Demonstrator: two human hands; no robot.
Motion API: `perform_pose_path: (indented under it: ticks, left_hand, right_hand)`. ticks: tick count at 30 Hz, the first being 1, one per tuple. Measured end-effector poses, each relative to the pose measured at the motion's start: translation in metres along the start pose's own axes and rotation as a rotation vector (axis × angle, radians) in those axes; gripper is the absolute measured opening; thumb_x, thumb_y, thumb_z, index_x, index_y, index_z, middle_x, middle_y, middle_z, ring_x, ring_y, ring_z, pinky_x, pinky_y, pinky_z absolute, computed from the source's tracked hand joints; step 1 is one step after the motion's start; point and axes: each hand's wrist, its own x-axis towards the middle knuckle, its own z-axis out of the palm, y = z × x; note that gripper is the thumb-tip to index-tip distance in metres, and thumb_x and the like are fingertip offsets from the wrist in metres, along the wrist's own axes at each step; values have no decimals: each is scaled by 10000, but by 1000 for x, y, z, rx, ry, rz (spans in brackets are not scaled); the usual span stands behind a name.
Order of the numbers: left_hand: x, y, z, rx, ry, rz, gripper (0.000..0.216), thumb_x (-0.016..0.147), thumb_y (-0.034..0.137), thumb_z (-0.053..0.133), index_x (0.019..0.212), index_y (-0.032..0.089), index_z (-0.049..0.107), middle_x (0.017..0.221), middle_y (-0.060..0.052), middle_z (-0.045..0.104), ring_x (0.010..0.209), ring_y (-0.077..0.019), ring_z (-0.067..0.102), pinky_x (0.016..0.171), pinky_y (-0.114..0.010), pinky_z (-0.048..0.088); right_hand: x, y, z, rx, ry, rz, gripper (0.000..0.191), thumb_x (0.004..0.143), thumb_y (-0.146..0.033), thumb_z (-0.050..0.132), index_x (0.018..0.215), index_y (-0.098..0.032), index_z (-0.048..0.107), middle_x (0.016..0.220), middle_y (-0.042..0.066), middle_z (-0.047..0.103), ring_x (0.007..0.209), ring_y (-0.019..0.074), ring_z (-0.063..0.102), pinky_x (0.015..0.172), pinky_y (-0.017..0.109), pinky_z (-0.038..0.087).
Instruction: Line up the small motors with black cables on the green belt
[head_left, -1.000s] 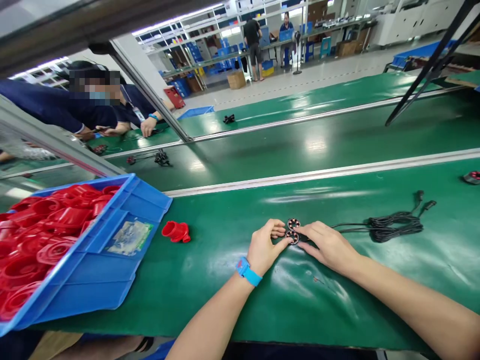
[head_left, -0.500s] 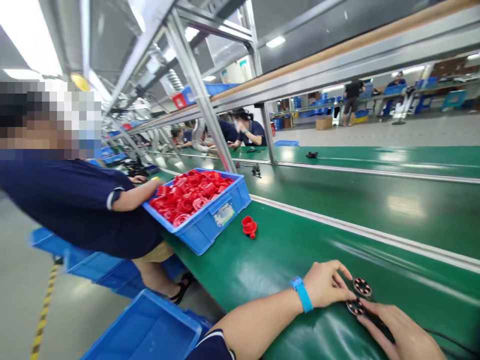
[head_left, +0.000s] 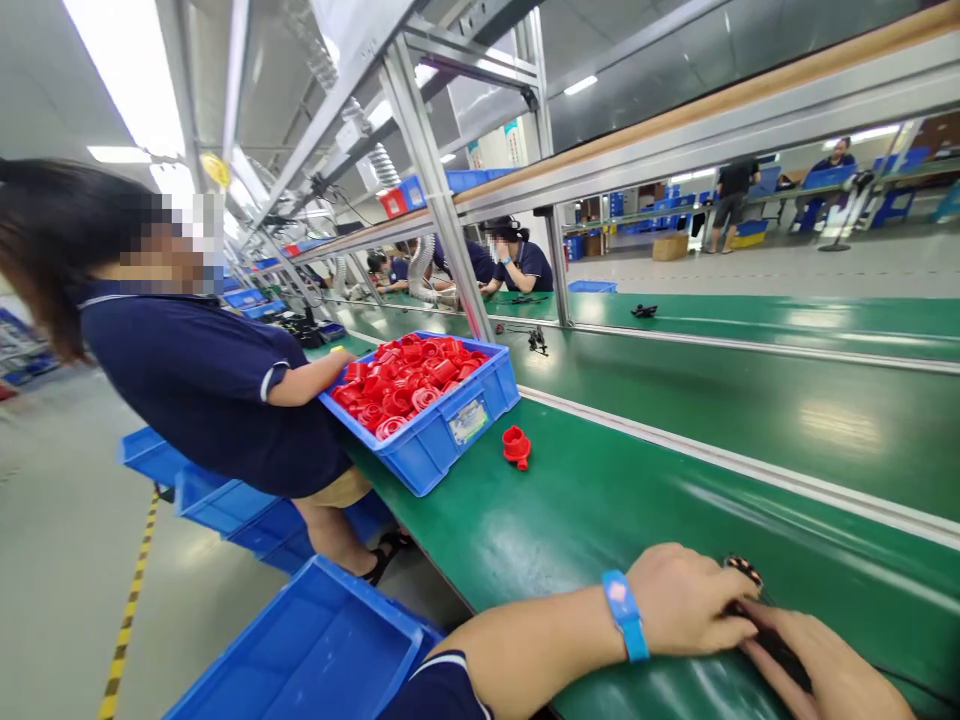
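Fingers (head_left: 731, 632) of the left hand (head_left: 686, 600) are curled down flat over a small round black part (head_left: 744, 570) with red dots on it, so only its top edge peeks out past the knuckles. It sits on the green belt (head_left: 600, 510) at the bottom right. Right hand (head_left: 817, 670) is pressed in right against the left one, fingers stretched over a dark piece underneath; can't really tell what that piece is or whether it's pinched or just pinned down. There's a blue wristband (head_left: 625, 613) on the left wrist.

Down on the floor in front sits an empty-looking blue bin (head_left: 300, 650). Further up the belt there's a lone red plastic cap (head_left: 516, 446), just beside a blue crate (head_left: 450, 435) heaped with more of the same red parts. A co-worker in a navy shirt (head_left: 210, 390) has an arm resting at the crate's far edge. More people sit way down the line.
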Motion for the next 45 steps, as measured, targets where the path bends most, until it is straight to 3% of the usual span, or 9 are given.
perform_pose_path:
  ticks: [4, 12, 18, 26, 31, 34, 37, 41, 45]
  left_hand:
    - [-1, -20, -6, -312, -73, -64, 717, 664, 369, 917, 1203, 188, 480, 1158, -71, 659, 1012, -224, 669, 891, -300, 516]
    - [-6, -10, 2, -388, -39, -126, 554, 760, 179, 798, 1213, 215, 482, 1115, -28, 661, 1046, -220, 637, 952, -355, 472]
    - [-14, -2, -6, -200, 183, 34, 493, 808, 146, 694, 1237, 224, 463, 1029, -27, 656, 948, -217, 627, 847, -350, 473]
    - [-13, 6, -9, -199, 210, 99, 446, 831, 166, 655, 1213, 225, 433, 970, -7, 647, 876, -195, 616, 799, -324, 469]
    - [-14, 8, -7, -226, 188, 108, 417, 846, 192, 649, 1204, 226, 438, 957, -6, 641, 882, -196, 615, 800, -323, 469]
    - [-15, 8, -6, -222, 159, 80, 492, 816, 182, 678, 1237, 227, 428, 966, -4, 647, 902, -206, 626, 818, -331, 473]
    - [-15, 4, -8, -221, 19, 24, 613, 763, 165, 738, 1283, 226, 420, 985, -7, 648, 926, -216, 640, 843, -340, 485]
    - [-13, -7, -15, -293, -190, -36, 773, 720, 327, 867, 1335, 236, 407, 980, 2, 640, 917, -220, 641, 862, -357, 502]
    - [-6, -20, -16, -362, -12, -47, 602, 828, 450, 788, 1286, 225, 469, 1114, -44, 608, 1036, -215, 610, 928, -350, 500]
  right_hand:
    - [13, -21, -19, -10, -71, 105, 447, 972, -517, 514, 1331, -252, 520, 1090, 58, 693, 888, 216, 701, 716, 319, 618]
    - [26, -37, -38, 186, -282, 361, 398, 952, -353, 567, 1317, -192, 558, 1142, 101, 663, 959, 224, 644, 874, 393, 553]
    - [44, -49, -60, 380, -360, 636, 208, 867, -332, 668, 1027, -200, 676, 860, 16, 645, 620, 119, 512, 620, 256, 447]
    - [46, -44, -69, 852, -390, 894, 354, 883, -514, 631, 922, -163, 636, 673, -31, 493, 603, 103, 407, 572, 234, 327]
    - [50, -43, -67, 1054, -347, 945, 273, 881, -426, 612, 856, -155, 592, 793, 12, 620, 753, 132, 576, 740, 264, 448]
    - [48, -42, -65, 1068, -365, 950, 248, 903, -361, 568, 1022, -144, 586, 772, 9, 640, 740, 133, 610, 736, 265, 471]
    - [43, -40, -66, 1051, -415, 851, 388, 897, -277, 537, 1256, -133, 502, 854, 19, 677, 841, 145, 652, 819, 289, 502]
    - [44, -39, -78, 907, -499, 723, 403, 901, -222, 506, 1299, -165, 533, 1044, 51, 701, 999, 168, 664, 925, 335, 512]
    - [46, -33, -86, 608, -315, 689, 307, 907, -196, 488, 1175, -194, 638, 1106, 39, 698, 1038, 176, 652, 953, 345, 512]
